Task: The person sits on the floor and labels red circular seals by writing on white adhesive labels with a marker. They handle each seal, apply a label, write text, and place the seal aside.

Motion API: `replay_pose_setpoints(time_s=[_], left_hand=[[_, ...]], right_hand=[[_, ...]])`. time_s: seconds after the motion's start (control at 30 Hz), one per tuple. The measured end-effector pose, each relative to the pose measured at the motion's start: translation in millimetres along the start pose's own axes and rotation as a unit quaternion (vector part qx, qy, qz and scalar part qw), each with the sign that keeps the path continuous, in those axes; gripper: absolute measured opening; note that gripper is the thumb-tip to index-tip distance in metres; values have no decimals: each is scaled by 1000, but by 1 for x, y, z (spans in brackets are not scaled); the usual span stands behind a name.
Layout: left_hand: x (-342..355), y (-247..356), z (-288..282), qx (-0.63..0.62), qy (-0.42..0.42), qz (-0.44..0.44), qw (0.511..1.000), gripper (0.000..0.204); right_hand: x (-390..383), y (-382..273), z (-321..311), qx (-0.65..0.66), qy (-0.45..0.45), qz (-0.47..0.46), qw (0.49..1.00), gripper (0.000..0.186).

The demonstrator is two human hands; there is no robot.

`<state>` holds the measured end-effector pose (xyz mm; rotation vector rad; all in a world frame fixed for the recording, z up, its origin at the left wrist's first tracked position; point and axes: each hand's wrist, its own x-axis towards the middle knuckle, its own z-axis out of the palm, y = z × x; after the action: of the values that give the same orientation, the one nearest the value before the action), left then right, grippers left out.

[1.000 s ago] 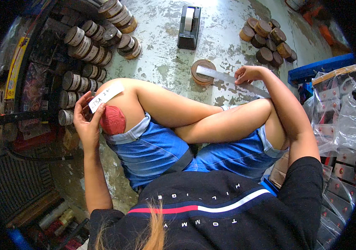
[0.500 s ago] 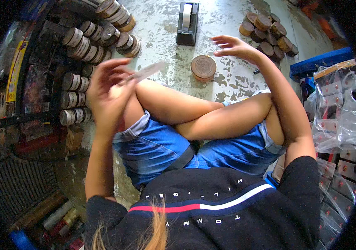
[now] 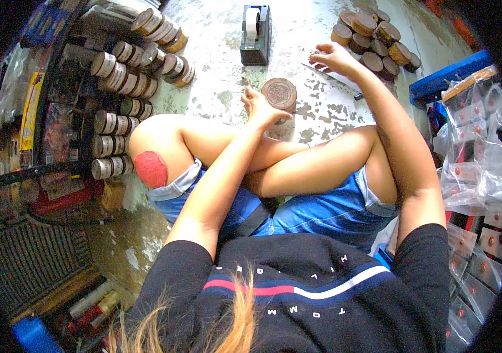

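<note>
My left hand (image 3: 262,109) is open, thumb and fingers spread at the near left side of a round, brown, puck-shaped container (image 3: 278,93). The container stands on the floor with a raised pattern on its top. Whether the hand touches it I cannot tell. To the right, my right hand (image 3: 334,60) hovers over the floor with its fingers closed in a pinch; what they hold is too small to make out. Beneath this hand a pale strip (image 3: 336,76) shows in part.
A black tape dispenser (image 3: 255,50) stands ahead. Brown round pieces (image 3: 374,41) are piled at far right, labelled round jars (image 3: 124,79) in rows at left. A red round piece (image 3: 151,169) rests on my left knee. Clear plastic bags (image 3: 468,153) hang at right.
My left hand has swung right and away from me to the brown container; the pale strip it held no longer shows in it. My right hand has shifted slightly right, its fingers now closed.
</note>
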<state>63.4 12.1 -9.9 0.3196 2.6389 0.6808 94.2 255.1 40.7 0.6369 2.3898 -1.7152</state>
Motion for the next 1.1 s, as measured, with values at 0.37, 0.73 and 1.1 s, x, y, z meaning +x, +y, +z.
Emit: replay_pose_setpoints(time_s=[0.37,0.73,1.1], left_hand=[[21,-6,29,-39,50,181,982,124],[-5,-2,5,35,150,182,971,91],[24,23,5,-30,61,302,951,112]], right_hand=[[18,42,62,191,-81,143,968,26],[15,59,71,335,-97,179,920,18],[19,34,18,143,33,23,989,24]])
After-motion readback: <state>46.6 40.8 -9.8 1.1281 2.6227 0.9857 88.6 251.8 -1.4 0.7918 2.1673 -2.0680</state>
